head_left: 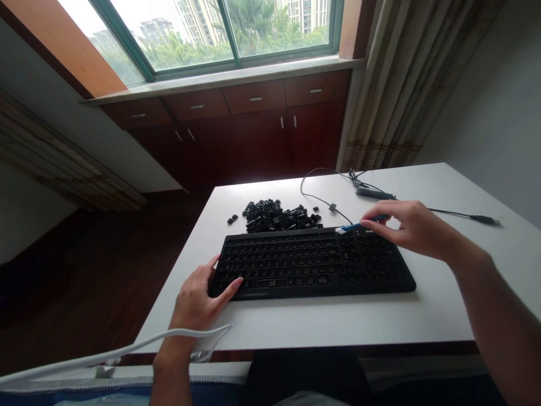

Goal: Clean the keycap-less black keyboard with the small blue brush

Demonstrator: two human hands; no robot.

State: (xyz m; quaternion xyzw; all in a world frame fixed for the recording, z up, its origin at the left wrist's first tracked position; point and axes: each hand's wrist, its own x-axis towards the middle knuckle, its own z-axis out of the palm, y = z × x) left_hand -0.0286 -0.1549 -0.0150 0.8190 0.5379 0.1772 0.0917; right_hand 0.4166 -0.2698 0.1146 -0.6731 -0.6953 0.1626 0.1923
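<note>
A black keyboard [304, 260] with its keycaps off lies flat on the white table [304, 321]. My left hand [198, 296] grips its left end, thumb on the top face and fingers at the side edge. Pinched in my right hand [406, 225] is a small blue brush [353, 226] with white bristles. The bristle end is at the keyboard's top edge, right of the middle; I cannot tell how firmly it touches. Behind the keyboard sits a pile of loose black keycaps [274, 215], with several strays around it.
A thin black cable [316, 196] runs from the keyboard to a bundled coil [357, 179] at the back. Beyond my right hand lies a USB plug [486, 219]. A white curved tube [139, 341] crosses in front of my left forearm. Dark red cabinets [253, 141] stand beneath the window.
</note>
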